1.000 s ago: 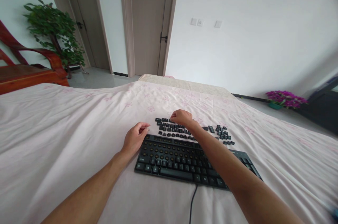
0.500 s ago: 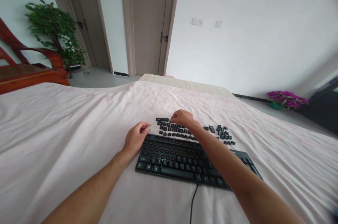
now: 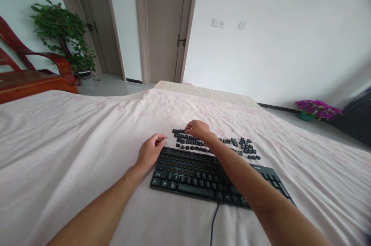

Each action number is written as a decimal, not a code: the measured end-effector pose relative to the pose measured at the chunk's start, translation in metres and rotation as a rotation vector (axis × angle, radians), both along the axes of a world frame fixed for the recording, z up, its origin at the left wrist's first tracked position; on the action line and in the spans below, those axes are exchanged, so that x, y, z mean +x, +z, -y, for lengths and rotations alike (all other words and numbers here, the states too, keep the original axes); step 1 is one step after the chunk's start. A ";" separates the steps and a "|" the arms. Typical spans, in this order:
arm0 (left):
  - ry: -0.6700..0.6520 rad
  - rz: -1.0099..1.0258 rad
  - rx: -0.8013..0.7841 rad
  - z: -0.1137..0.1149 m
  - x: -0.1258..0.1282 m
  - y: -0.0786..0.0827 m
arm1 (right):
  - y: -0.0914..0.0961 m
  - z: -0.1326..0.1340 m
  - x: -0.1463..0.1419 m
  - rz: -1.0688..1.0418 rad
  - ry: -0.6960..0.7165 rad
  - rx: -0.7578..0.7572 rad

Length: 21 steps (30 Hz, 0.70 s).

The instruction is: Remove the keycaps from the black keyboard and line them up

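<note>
A black keyboard [image 3: 199,190] lies on a pale bedsheet. Its letter keys still sit in the lower rows, while bare round key mounts show across the upper left. Behind it, loose black keycaps [image 3: 191,142] are laid out in rows. My right hand [image 3: 198,128] reaches over the keyboard to the far row, thumb and fingers pinched at a keycap [image 3: 186,132] that they partly hide. At the keyboard's far left corner rests my left hand [image 3: 152,146], its fingers loosely bent with a gap to the thumb and nothing visible between them.
More loose keycaps [image 3: 247,147] lie in a cluster to the right. A cable [image 3: 213,222] runs from the keyboard's near edge towards me. The sheet [image 3: 87,153] is wrinkled. Beyond the bed stand a wooden chair [image 3: 34,79], a green plant [image 3: 59,25] and purple flowers [image 3: 317,107].
My right hand has shifted slightly left along the far keycap row. My left hand stays by the keyboard's corner. The whole view has moved a little.
</note>
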<state>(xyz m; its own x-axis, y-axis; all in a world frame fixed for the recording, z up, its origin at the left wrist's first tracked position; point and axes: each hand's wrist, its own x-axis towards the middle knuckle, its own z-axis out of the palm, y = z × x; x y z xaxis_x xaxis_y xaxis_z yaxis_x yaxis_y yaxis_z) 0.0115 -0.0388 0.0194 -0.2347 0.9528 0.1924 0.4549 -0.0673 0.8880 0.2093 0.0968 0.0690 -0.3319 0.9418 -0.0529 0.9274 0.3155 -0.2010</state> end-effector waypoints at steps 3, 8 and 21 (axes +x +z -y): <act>0.000 0.004 0.007 0.000 0.000 0.000 | 0.000 0.001 0.001 0.000 0.005 -0.006; -0.001 -0.001 0.006 -0.001 -0.001 -0.002 | -0.001 0.002 0.003 -0.013 0.013 -0.006; -0.001 -0.025 0.021 -0.001 -0.001 -0.004 | 0.000 -0.004 0.019 -0.023 0.011 -0.006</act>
